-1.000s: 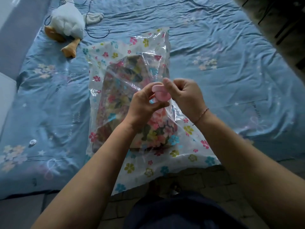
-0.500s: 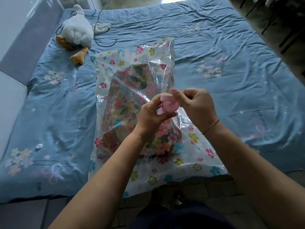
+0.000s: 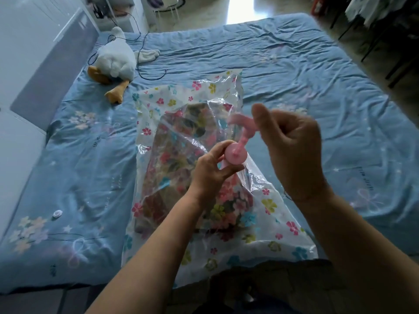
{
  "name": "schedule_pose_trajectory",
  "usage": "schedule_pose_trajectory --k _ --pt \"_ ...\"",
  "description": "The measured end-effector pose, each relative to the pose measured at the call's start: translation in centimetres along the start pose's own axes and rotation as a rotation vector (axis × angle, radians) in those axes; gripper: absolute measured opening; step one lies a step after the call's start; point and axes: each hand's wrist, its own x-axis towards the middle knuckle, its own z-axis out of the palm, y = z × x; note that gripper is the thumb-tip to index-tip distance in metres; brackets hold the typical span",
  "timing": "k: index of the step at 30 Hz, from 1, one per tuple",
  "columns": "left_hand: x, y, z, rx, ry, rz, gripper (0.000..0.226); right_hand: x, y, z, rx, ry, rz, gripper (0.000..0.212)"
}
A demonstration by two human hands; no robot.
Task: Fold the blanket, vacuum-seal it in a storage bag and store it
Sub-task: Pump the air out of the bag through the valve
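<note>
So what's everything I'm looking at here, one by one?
storage bag: one, clear with coloured flowers, flat on the bed
blanket: one, flowered, inside the bag
valve: one, pink, on the bag
cap: one, pink, raised above the valve, blurred
bed sheet: one, blue, under everything
toy goose: one, white with orange feet, far left
cable: one, black, beside the goose
left hand: fingers grip the valve
right hand: fingers pinch the cap

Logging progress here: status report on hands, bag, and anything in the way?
Left hand grips valve. Right hand pinches cap, off valve, blurred. Blanket inside bag on bed. Nothing blocking.
</note>
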Motion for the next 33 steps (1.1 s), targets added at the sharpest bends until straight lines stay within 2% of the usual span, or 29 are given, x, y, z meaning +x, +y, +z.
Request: schedule_pose_trajectory --k 2,3,6,7,9,11,13,14,16,18,21,24,25,27,29,31,33 --pt "0.1 0.0 0.2 0.005 -0.004 0.002 0.056 -0.6 -0.1 0.3 -0.013 0.077 -0.068 0.057" --pt "0.1 0.1 0.4 0.014 -0.001 0.006 0.056 -1.3 0.9 0.5 -0.078 0.080 -0.040 0.059" --pt "0.0 0.2 0.9 0.038 -0.006 0.016 0.059 -2.4 4.7 1.0 -0.238 -0.086 0.215 0.068" --pt "0.0 0.2 0.9 0.023 0.001 0.011 0.059 -2.1 4.8 0.9 -0.242 -0.091 0.237 0.068" --pt "0.3 0.2 0.7 -0.027 0.023 -0.008 0.057 -0.7 3.1 0.5 -0.143 -0.004 0.163 0.064" --pt "0.6 0.1 0.6 -0.039 0.013 -0.023 0.054 0.3 0.1 0.2 -0.008 0.121 0.015 0.061" --pt "0.7 0.0 0.6 -0.025 0.005 -0.024 0.054 0.3 -0.1 0.5 -0.010 0.173 -0.084 0.062" --pt "0.7 0.1 0.6 -0.029 0.010 -0.025 0.054 -0.2 1.1 0.8 -0.043 0.156 -0.056 0.064" --pt "0.6 0.3 0.8 -0.026 0.012 -0.015 0.058 -1.3 4.0 1.4 -0.134 0.027 0.128 0.073" --pt "0.7 0.4 0.8 -0.037 0.006 -0.016 0.060 -1.4 5.3 1.6 -0.199 -0.061 0.240 0.069" --pt "1.0 0.2 0.4 -0.078 0.009 -0.038 0.062 0.4 2.1 0.8 -0.118 0.092 0.080 0.051" --pt "1.4 -0.1 0.4 -0.063 0.002 -0.049 0.061 1.1 -0.5 0.5 0.031 0.203 -0.104 0.053" --pt "1.4 0.0 0.5 -0.064 0.004 -0.047 0.061 0.7 0.1 0.7 0.003 0.192 -0.081 0.057" --pt "1.5 0.3 0.8 -0.066 0.011 -0.042 0.064 -0.5 2.6 1.4 -0.091 0.071 0.123 0.066" --pt "1.5 0.3 0.9 -0.071 0.011 -0.043 0.066 -1.1 4.2 1.5 -0.144 -0.048 0.278 0.062" --pt "1.5 0.2 0.8 -0.081 0.022 -0.053 0.062 -0.1 2.9 1.1 -0.083 -0.006 0.216 0.053" --pt "1.6 -0.2 0.6 -0.081 0.018 -0.073 0.056 1.4 0.3 0.7 0.089 0.123 0.044 0.049"
